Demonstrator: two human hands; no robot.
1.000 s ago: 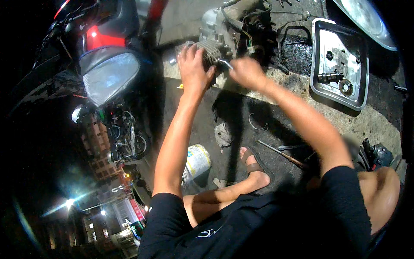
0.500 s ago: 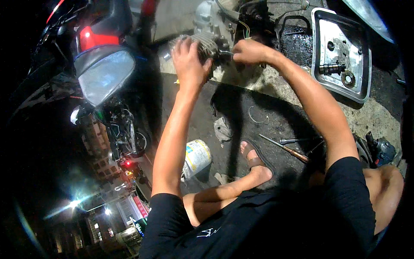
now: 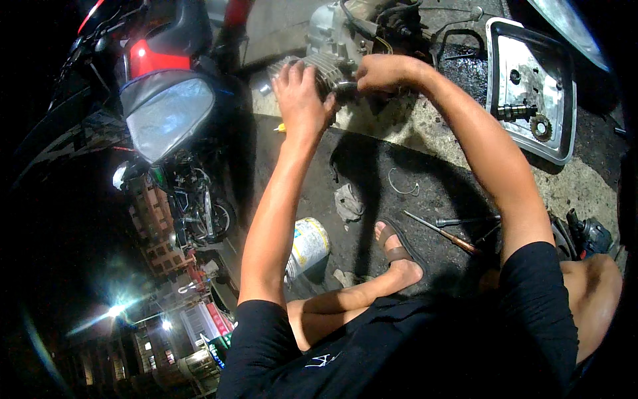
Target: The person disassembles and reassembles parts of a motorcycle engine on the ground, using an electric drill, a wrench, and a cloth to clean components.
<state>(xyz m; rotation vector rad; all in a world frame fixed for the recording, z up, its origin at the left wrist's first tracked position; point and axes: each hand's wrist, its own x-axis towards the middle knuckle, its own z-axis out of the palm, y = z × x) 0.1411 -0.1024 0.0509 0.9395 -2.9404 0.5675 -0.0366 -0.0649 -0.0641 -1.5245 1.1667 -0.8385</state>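
My left hand [image 3: 302,96] lies over the finned engine cylinder [image 3: 329,66], its fingers wrapped over the top and the thumb on the right side. The cylinder joins a grey engine case [image 3: 325,30] at the far middle. Just right of it, my right hand [image 3: 385,74] is closed in a fist around a short shiny metal tool [image 3: 345,86] that points left to the cylinder's side. The exact kind of tool is hidden by the fingers. Thin yellowish wires [image 3: 384,44] show behind my right hand.
A metal tray [image 3: 493,73] at the far right holds a camshaft [image 3: 515,112] and a gear [image 3: 541,128]. A screwdriver [image 3: 458,243], a socket extension bar [image 3: 458,221], a rag [image 3: 349,203] and a white bucket [image 3: 310,241] are on the ground. Motorcycles [image 3: 199,206] stand at left.
The whole view has shifted slightly, moving the scene a little right and down. My right hand still grips the tool, its wrist turned slightly; my left hand stays on the cylinder.
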